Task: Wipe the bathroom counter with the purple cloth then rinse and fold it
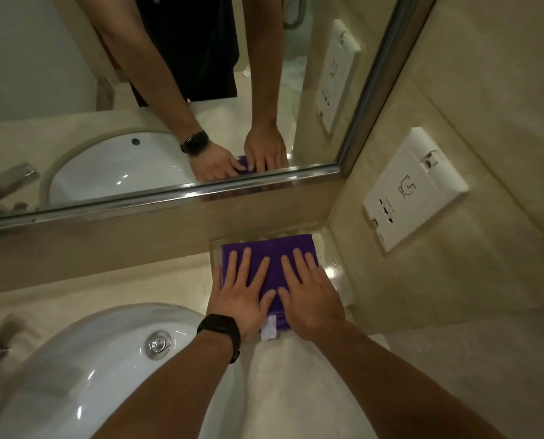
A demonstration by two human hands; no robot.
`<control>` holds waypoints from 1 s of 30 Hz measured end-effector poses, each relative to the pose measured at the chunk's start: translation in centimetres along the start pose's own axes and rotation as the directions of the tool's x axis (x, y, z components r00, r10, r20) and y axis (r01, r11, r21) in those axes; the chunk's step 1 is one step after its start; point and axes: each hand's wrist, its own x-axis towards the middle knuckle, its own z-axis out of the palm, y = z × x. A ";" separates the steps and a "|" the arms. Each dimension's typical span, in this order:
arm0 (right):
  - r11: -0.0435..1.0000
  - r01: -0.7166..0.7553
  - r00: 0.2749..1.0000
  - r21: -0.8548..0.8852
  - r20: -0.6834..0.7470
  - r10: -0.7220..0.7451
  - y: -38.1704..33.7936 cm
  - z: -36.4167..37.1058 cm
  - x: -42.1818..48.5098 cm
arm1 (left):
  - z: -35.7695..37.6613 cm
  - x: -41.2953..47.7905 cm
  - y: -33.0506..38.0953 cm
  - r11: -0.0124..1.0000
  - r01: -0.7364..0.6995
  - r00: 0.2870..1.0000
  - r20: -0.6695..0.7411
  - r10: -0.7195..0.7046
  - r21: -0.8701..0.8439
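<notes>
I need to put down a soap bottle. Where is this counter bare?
Bare beige stone counter lies between the white oval sink and the backsplash, left of the folded purple cloth. Another patch lies nearer, between sink and right wall. The corner is crowded: clear tray, cloth, left hand and right hand.

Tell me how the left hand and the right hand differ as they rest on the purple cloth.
The left hand has a black watch at its wrist; the right hand has a bare wrist. The left hand lies on the sink side of the purple cloth, the right hand on the wall side. Both lie flat and open, pressing it.
</notes>
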 end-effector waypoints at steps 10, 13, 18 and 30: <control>0.999 0.036 0.998 -0.024 0.048 -0.035 0.7 -2.1 2.5 | -1.1 2.1 0.1 0.999 0.036 0.999 -0.033 -0.035 0.018; 0.999 0.022 0.999 -0.038 0.044 -0.020 0.9 -2.0 2.3 | -1.3 1.5 0.3 0.998 0.063 0.998 -0.028 -0.063 -0.018; 0.997 0.043 0.997 -0.058 0.061 -0.040 1.4 -1.6 1.8 | -0.9 1.0 0.9 0.993 0.101 0.994 0.042 -0.099 -0.053; 0.995 0.076 0.979 -0.058 0.192 -0.064 1.0 -5.3 0.4 | -4.1 -0.2 -1.0 0.997 0.073 0.993 0.092 -0.072 -0.012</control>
